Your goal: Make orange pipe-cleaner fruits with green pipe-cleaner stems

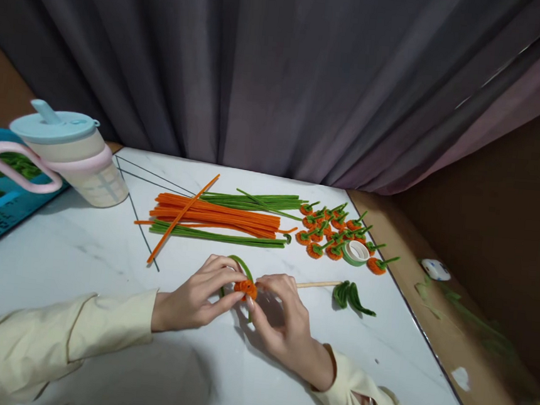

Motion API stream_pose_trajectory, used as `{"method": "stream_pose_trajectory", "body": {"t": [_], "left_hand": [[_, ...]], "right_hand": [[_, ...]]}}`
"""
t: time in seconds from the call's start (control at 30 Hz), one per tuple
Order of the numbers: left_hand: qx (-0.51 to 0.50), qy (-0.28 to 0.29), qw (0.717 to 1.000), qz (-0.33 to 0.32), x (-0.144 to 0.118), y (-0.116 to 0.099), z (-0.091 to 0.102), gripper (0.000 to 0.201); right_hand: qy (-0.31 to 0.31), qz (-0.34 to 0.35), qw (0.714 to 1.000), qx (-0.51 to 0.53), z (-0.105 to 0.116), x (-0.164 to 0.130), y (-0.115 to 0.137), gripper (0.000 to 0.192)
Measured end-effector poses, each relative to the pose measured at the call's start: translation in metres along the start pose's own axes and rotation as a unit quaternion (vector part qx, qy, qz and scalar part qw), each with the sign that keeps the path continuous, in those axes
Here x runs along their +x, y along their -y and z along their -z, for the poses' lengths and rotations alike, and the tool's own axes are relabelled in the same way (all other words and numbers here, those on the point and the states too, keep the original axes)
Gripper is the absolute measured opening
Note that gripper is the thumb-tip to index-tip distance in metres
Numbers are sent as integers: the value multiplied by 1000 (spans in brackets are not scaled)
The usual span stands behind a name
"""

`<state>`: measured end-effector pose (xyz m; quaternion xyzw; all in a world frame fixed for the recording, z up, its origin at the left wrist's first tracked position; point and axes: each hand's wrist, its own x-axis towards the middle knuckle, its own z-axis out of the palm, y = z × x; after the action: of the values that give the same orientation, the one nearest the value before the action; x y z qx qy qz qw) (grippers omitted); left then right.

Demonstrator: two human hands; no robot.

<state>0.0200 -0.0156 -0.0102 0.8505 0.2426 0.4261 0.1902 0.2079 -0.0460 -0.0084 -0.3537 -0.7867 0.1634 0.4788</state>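
1. The left hand [200, 294] and right hand [279, 317] both pinch a small orange coil [245, 288] low on the table [80, 255], with a green stem [242, 264] looping from it.
2. They look to be winding it.
3. Next it needs a tight, careful twist.
4. Finished ones [331, 233] lie at 1 o'clock.

Orange coil [245, 287] on a green stem [242, 264]; orange stems [216, 215]; white marbled table [80, 255]; pale blue-lidded cup [69, 153] with pink handle; grey curtain [272, 70]; cream sleeves [50, 334].
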Motion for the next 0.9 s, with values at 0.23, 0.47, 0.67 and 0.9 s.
{"method": "stream_pose_trajectory", "body": {"t": [0.23, 0.47, 0.67, 0.9], "left_hand": [[-1, 11, 1000, 8, 2, -2, 0, 16], [2, 16, 1000, 0, 2, -1, 0, 14], [6, 24, 1000, 6, 1, -1, -1, 14], [-26, 27, 998, 46, 2, -2, -1, 14]], "right_hand": [[47, -8, 998, 37, 0, -1, -2, 31], [44, -13, 998, 50, -1, -1, -2, 27], [31, -12, 998, 58, 0, 3, 1, 23], [18, -40, 994, 98, -2, 3, -1, 22]]}}
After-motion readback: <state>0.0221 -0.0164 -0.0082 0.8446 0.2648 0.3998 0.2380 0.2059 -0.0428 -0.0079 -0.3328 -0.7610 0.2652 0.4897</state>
